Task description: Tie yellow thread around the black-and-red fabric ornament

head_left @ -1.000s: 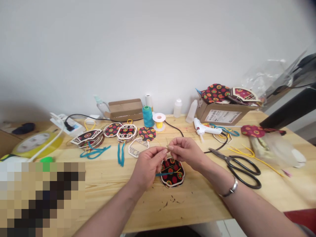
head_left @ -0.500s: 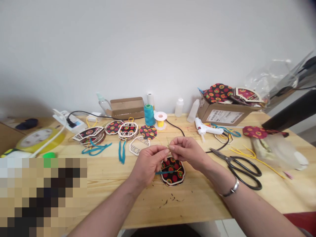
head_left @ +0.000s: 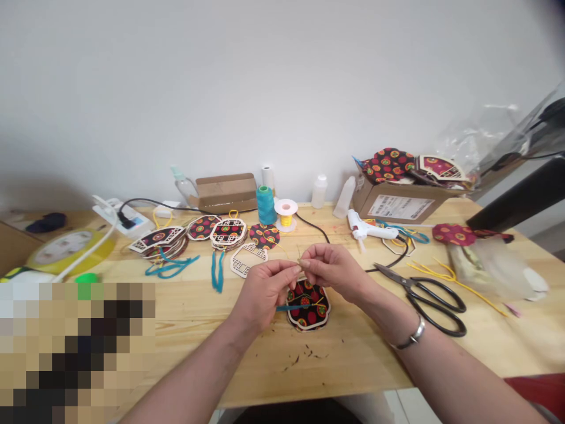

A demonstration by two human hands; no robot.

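Note:
My left hand (head_left: 272, 288) and my right hand (head_left: 332, 272) meet at the fingertips, both pinching a thin yellow cord (head_left: 299, 254). Just below them on the table lies a fabric-covered ornament (head_left: 304, 315), black with red and orange flowers and a pale wooden rim. A blue tassel (head_left: 289, 308) and a bit of yellow cord lie across it. Left of my hands is a bare wooden lattice frame (head_left: 242, 262). Behind it a round floral fabric piece (head_left: 267, 235) lies near the spool of yellow cord (head_left: 286, 221). My fingers hide most of the pinched cord.
Black-handled scissors (head_left: 435, 300) and a white glue gun (head_left: 373, 228) lie to the right. A cardboard box (head_left: 392, 203) of finished pieces stands behind them. Teal thread (head_left: 266, 206) stands at the back. Tasselled ornaments (head_left: 228, 234) lie left, beyond them yellow tape (head_left: 75, 250).
The view has shifted very slightly. Both hands keep their pinch on the cord, with hardly any visible movement.

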